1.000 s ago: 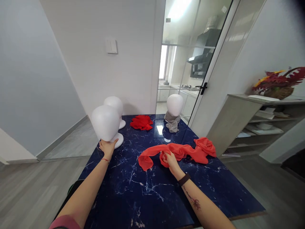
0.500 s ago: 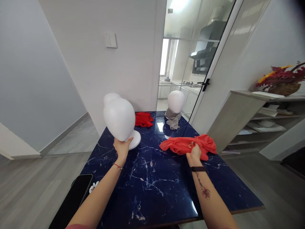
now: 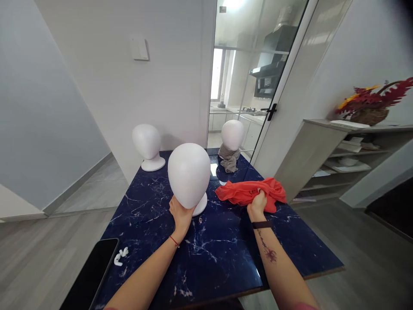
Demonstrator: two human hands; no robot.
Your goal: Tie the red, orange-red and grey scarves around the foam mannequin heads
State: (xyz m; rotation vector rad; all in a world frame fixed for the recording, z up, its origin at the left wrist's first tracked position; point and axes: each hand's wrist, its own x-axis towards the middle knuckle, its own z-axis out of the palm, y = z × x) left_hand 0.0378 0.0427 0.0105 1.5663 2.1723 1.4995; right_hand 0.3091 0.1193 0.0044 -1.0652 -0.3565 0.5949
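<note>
Left hand (image 3: 180, 214): you grip the white mannequin head (image 3: 189, 174) by its neck, fingers wrapped tight under the chin end. It sits tilted toward you, base (image 3: 200, 205) tipped off flat; can't tell if the base edge touches the table (image 3: 206, 254). Holding at the neck gives you control of a top-heavy shape.

Right hand (image 3: 257, 206): closed in a fist on the red scarf (image 3: 250, 192), bunched up w/ most of the cloth piled beyond your knuckles on the tabletop. The bunching keeps loose ends from trailing.

Where they sit: head at table centre, scarf just right of it, near but not touching as far as I can see.

2nd mannequin head (image 3: 147, 144): upright at far left corner of the table, bare, well apart from your hands.

3rd mannequin head (image 3: 232, 134): far edge by the glass door (image 3: 258, 77), grey scarf (image 3: 228, 157) wound round its neck.

Phone (image 3: 92, 273): dark slab at near left, partly off the table edge. Small white item (image 3: 120, 256) lies beside it; too small to ID.

In the way: nothing between your two hands; the held head hides part of the far tabletop behind it.

Room: light switch (image 3: 139, 48) on wall, shelf unit (image 3: 348, 159) at right w/ a flower basket (image 3: 371, 107) on top.
</note>
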